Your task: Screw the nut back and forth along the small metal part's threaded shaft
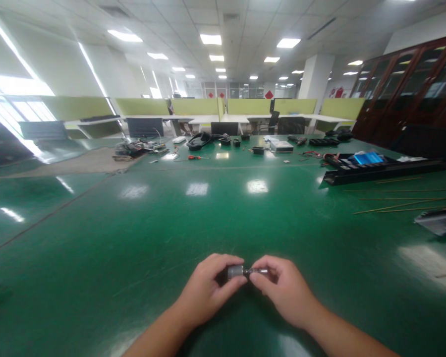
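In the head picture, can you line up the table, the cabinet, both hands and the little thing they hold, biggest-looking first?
1. Table
2. Cabinet
3. Left hand and right hand: too alike to rank
4. Held part

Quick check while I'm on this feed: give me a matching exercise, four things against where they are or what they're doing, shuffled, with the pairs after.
Things
1. Left hand
2. Right hand
3. Screwdriver
4. Shiny blue object

Places or states
A. Lying toward the far side of the green table
B. Pinching the narrow metal part
C. Among dark items at the right
D. Holding the grey cylinder

Pairs: 1-D, 2-B, 3-A, 4-C
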`<state>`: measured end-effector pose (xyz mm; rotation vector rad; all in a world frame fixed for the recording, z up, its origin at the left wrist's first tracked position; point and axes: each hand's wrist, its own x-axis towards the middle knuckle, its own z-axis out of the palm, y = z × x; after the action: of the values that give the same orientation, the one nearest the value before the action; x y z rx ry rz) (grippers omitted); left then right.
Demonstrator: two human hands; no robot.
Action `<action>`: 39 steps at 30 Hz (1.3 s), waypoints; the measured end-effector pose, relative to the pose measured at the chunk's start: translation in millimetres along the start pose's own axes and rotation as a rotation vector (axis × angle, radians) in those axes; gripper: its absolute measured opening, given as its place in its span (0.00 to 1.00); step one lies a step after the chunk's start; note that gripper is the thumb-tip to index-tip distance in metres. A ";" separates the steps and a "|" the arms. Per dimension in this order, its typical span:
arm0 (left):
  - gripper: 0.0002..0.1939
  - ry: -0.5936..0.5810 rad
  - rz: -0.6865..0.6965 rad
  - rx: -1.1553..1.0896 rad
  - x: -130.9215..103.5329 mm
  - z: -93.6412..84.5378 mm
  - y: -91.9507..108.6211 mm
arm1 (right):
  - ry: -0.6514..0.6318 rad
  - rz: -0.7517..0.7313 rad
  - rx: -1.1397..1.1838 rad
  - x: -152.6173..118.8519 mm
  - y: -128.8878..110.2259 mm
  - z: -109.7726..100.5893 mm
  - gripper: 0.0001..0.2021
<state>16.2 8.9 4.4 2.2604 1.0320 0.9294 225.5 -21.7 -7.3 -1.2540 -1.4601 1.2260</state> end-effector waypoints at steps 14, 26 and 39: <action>0.11 0.017 -0.013 -0.009 -1.1 0.5 -3.3 | 0.000 0.007 -0.016 0.7 3.3 0.0 0.08; 0.10 0.038 -0.002 0.007 0.1 -0.8 -1.2 | 0.003 0.003 -0.026 0.9 2.1 -0.5 0.08; 0.12 0.052 0.003 0.005 -0.4 0.6 -5.4 | -0.003 0.018 0.001 1.0 3.4 -0.2 0.08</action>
<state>14.0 11.7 0.4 2.2529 1.0548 0.9930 226.2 -20.6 -10.5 -1.2681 -1.4533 1.2409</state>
